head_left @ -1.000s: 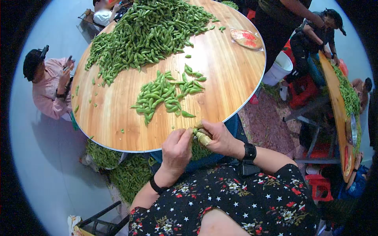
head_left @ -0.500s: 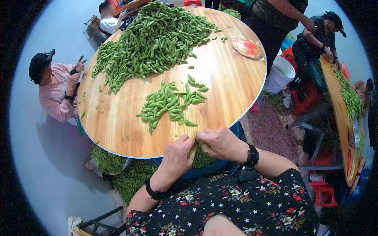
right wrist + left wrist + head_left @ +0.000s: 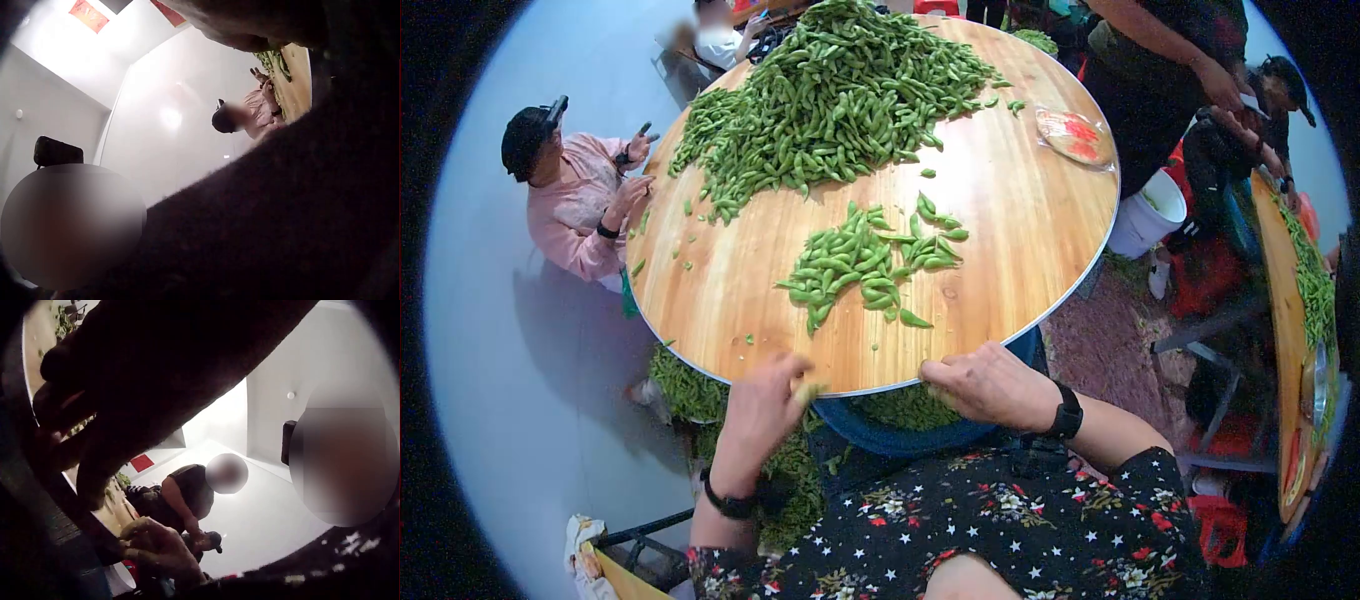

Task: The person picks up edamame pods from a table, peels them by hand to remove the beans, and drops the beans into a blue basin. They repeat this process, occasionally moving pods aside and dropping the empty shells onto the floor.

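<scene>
My left hand (image 3: pixel 765 405), blurred by motion, is at the front edge of the round wooden table (image 3: pixel 1000 290). Its fingers stand loosely apart in the left wrist view, with a blurred pale yellow-green patch near the thumb in the head view. My right hand (image 3: pixel 990 385) is apart from it, farther right along the edge, fingers bent inward. I cannot tell whether anything is inside it. Just beyond the hands lies a small group of green soybean pods (image 3: pixel 840 265). A much larger heap of pods (image 3: pixel 830 110) covers the table's far side.
A blue tub (image 3: pixel 870 435) with green bits stands below the table edge. A plastic-wrapped round packet (image 3: pixel 1075 137) lies at the table's right. A person in pink (image 3: pixel 575 205) sits at the left. A white bucket (image 3: pixel 1148 213) and a second table (image 3: pixel 1280 300) are at the right.
My hands were together around a small green pod; now they are apart, the left moved left and the right slightly right. The head view has shifted, moving the table rightward in it.
</scene>
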The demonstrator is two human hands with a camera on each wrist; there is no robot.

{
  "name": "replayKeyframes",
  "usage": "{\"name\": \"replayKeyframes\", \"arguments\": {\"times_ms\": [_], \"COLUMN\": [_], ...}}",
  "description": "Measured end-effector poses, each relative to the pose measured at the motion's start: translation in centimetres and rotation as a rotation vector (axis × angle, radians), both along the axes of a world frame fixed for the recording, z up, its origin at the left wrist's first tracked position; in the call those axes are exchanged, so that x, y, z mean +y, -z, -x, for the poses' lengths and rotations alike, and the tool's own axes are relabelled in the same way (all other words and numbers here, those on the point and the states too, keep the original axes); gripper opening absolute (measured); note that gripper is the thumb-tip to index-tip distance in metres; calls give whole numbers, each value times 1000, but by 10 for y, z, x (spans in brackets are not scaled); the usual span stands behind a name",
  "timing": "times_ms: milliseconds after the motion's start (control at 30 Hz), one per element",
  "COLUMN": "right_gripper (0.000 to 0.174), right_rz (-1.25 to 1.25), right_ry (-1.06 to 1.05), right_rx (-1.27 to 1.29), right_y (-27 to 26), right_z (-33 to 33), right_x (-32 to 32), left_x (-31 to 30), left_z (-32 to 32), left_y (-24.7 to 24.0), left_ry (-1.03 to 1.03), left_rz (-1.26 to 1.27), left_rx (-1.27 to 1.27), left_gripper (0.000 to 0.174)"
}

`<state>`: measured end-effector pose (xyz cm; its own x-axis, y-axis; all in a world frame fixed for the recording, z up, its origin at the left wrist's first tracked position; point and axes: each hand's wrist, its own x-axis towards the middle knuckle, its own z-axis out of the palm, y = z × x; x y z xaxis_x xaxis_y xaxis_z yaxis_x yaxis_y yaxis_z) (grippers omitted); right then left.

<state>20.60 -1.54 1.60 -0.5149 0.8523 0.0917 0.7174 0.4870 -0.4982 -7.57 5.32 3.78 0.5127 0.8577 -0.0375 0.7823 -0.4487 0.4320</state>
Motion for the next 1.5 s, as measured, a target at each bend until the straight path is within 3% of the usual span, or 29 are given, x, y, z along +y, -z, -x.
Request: {"name": "replayKeyframes", "arguments": {"times_ms": [100,167,300,367,600,700,800,867,900,933,1000,1033,1100,1200,1333,1400,1500], "right_gripper": [10,10,13,15,21,25,29,32,32,33,33,33,32,29,26,28,23], "right_rz": [34,55,-199,-388,-143,-205,-189,-198,25,252,411,492,616,574,482,145,113], "right_ry": [-3,3,94,142,337,348,382,378,418,454,385,363,331,299,294,208,242], "right_rx": [-32,-49,45,128,235,501,524,610,684,750,850,940,1045,1004,850,571,509], "right_y": [-2,2,26,59,23,31,30,19,4,-3,-6,-14,-24,-14,-11,-4,-13], "right_z": [3,4,5,4,-2,0,-2,-2,-2,-3,-6,-4,-1,2,1,1,3], "right_x": [8,18,58,88,70,59,59,56,52,49,47,42,33,28,25,25,19], "left_x": [40,63,101,112,128,120,116,116,106,98,81,72,58,39,31,27,22], "left_z": [-27,-43,-61,-73,-96,-99,-97,-93,-93,-94,-94,-93,-92,-94,-87,-85,-84], "left_y": [8,13,17,23,35,23,13,12,-3,-4,-3,-6,0,6,5,3,1], "left_ry": [-22,90,178,374,408,403,322,232,206,195,254,366,392,345,341,319,338], "left_rz": [-86,-344,-357,-471,-464,-483,-571,-455,-291,-288,23,-134,-88,-40,-108,-105,-153], "left_rx": [-33,-174,-93,-138,153,-69,-278,-502,-462,-460,-679,-592,-627,-727,-585,-505,-461], "left_gripper": [27,26,26,28,20,17,19,20,21,21,20,21,22,23,19,16,14]}}
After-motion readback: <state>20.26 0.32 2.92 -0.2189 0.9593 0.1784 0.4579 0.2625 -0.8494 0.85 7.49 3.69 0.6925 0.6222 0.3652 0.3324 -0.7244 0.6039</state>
